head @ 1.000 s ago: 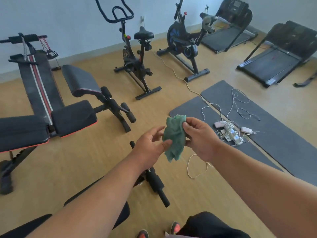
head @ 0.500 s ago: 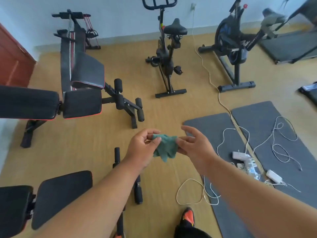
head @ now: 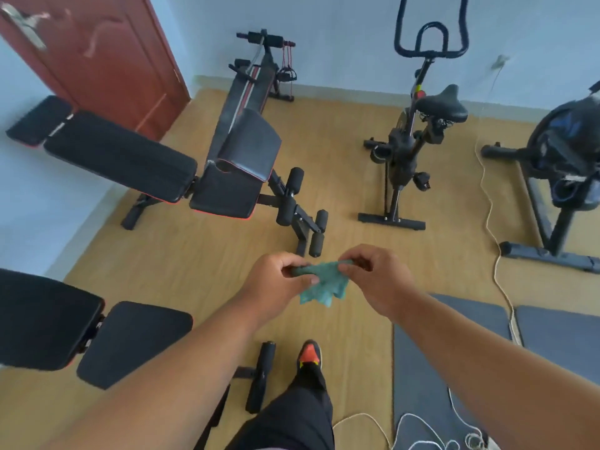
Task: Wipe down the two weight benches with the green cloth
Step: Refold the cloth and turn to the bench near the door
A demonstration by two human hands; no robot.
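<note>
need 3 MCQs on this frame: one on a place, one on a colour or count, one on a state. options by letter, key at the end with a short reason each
1. Where is the cloth?
A. Draped over the near bench
B. Held in the air between both hands
C. Lying on the grey mat

2. What colour is the door in the corner?
A. Red-brown
B. White
C. Green

3. What state is the far bench in?
A. Being wiped by the left hand
B. Folded flat against the wall
C. Standing untouched on the floor

Key:
1 B: the left hand and right hand each pinch an end of the cloth above the floor.
2 A: its panel reads red-brown beside the pale wall.
3 C: both hands are well clear of it, busy with the cloth.
</note>
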